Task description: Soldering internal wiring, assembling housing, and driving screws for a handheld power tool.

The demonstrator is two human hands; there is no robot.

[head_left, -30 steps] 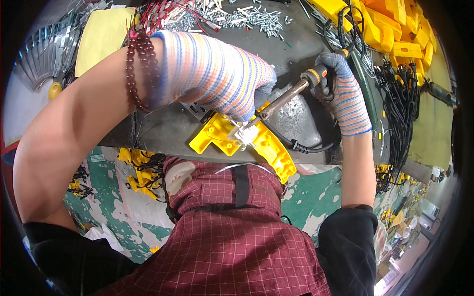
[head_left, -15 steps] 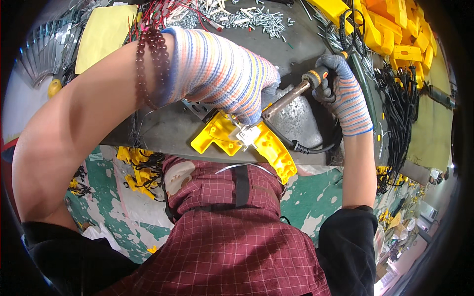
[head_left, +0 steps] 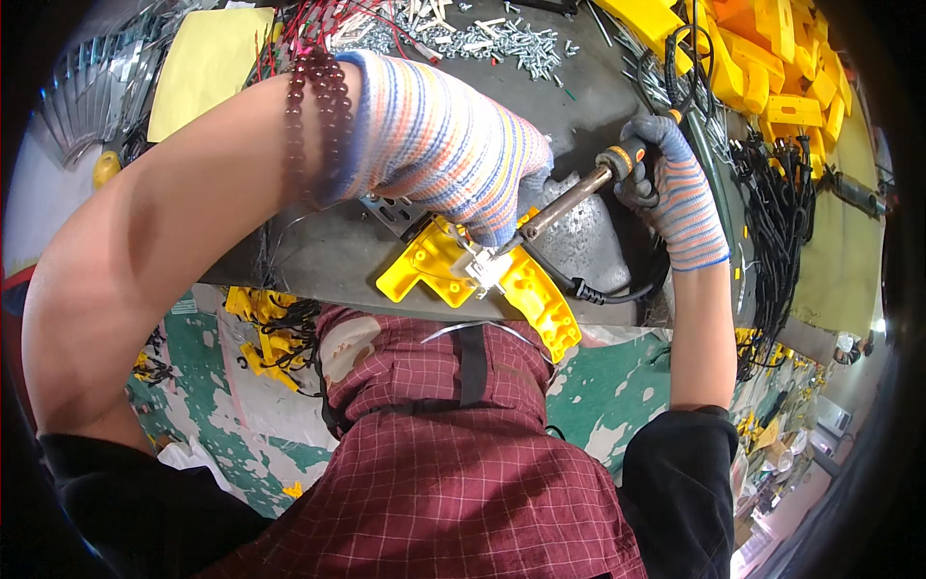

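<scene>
Clock positions are read about the yellow housing, with 12 o'clock at the top of the view. The housing is laid open at the near edge of the workbench; its curved limb is extended past that edge at 5 o'clock. A white component is seated at its centre.

The soldering iron is gripped by the right hand at 2 o'clock, the gloved fingers being closed around the handle. Its tip is directed toward 8 o'clock and is positioned at the white component; contact cannot be confirmed.

The left hand, in a striped glove, is placed at 12 o'clock, directed down to the component. Its fingertips are hidden, so whether anything is clamped cannot be told.

A slotted metal bracket is located at 10 o'clock, loose screws at 12, yellow parts at 2, and black cables at 3.
</scene>
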